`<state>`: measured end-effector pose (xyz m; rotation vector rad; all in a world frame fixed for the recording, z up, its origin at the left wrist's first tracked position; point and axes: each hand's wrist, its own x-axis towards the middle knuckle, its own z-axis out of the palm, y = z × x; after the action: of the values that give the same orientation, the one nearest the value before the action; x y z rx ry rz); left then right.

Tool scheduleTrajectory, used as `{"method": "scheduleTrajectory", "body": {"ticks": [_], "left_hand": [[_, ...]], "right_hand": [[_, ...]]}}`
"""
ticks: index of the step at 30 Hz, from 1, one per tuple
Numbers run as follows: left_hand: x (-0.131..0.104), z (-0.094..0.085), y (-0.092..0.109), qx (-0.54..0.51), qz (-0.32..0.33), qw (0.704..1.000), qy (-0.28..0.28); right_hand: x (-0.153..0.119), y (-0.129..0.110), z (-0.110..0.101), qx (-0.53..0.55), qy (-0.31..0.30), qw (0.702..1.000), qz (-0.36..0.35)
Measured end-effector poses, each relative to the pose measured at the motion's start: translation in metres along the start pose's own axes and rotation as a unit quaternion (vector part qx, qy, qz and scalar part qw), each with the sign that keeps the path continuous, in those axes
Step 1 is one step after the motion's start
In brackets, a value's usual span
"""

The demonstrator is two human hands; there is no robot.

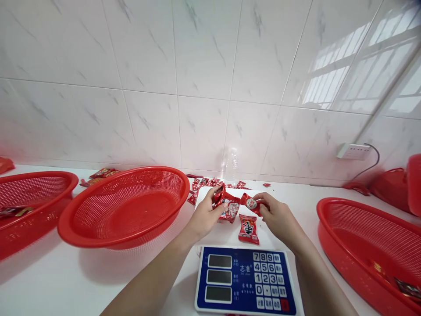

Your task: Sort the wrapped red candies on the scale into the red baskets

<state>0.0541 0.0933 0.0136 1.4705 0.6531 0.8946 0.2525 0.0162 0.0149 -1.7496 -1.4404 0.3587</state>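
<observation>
My left hand (210,211) is closed around a red printed packet (232,206), held over the white pan (210,235) of a digital scale. A small red wrapped candy (250,202) is pinched in my right hand (271,208), close beside that packet. Below and between the hands, a red snack packet (249,229) with a large black character lies flat on the pan. The scale's blue panel (245,281) faces me with its number keys and dark displays. What else my left fingers cover, I cannot make out.
Red mesh baskets stand at the left (39,177), left of centre (131,243) and right (365,210); the outer two hold a few packets. Small red packets (213,181) lie behind the scale by a clear plastic bottle (233,164). A socket strip (353,151) is on the tiled wall.
</observation>
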Motion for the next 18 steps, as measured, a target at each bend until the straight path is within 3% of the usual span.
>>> {"method": "scheduleTrajectory", "body": {"ticks": [7, 14, 18], "left_hand": [[-0.002, 0.002, 0.002, 0.155, 0.083, 0.982, 0.067], [0.002, -0.005, 0.007, 0.146, 0.094, 0.98, 0.099], [0.004, -0.01, 0.009, 0.192, 0.125, 0.968, 0.106]], "right_hand": [[0.0, -0.002, -0.001, -0.004, 0.002, 1.0, -0.008], [-0.001, -0.004, -0.001, -0.005, 0.011, 1.0, -0.005], [0.0, -0.003, -0.001, -0.004, 0.014, 1.0, 0.002]]}}
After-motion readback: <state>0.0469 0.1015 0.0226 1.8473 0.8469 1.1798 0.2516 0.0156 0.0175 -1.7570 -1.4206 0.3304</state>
